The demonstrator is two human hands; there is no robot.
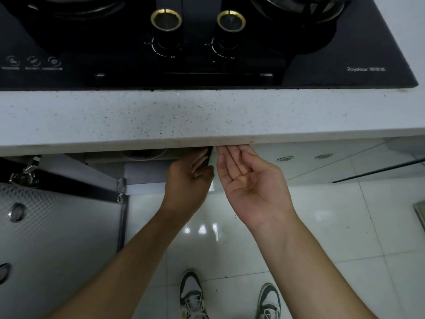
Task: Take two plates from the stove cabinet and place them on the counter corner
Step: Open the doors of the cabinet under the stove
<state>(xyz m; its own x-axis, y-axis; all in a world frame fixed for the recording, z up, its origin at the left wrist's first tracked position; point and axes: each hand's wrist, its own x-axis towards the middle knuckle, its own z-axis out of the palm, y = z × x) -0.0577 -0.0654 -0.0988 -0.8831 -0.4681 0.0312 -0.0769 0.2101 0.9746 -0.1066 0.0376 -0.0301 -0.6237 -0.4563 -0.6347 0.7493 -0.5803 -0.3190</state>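
Under the counter, the stove cabinet (147,171) stands open on its left side. A pale round rim (142,154), perhaps a plate, shows just inside below the counter edge. My left hand (188,178) reaches into the opening with its fingers curled beside the thin white edge of the right door (213,164). Its fingertips are hidden in the dark under the counter, so I cannot tell whether it grips anything. My right hand (248,180) is palm up on the other side of that edge, fingers apart and holding nothing, with its fingertips at the counter's underside.
The speckled grey counter (207,116) carries a black gas stove (207,42) with two gold-ringed knobs. The left cabinet door (57,226) is swung open toward me at the lower left. White floor tiles and my two shoes (230,298) lie below.
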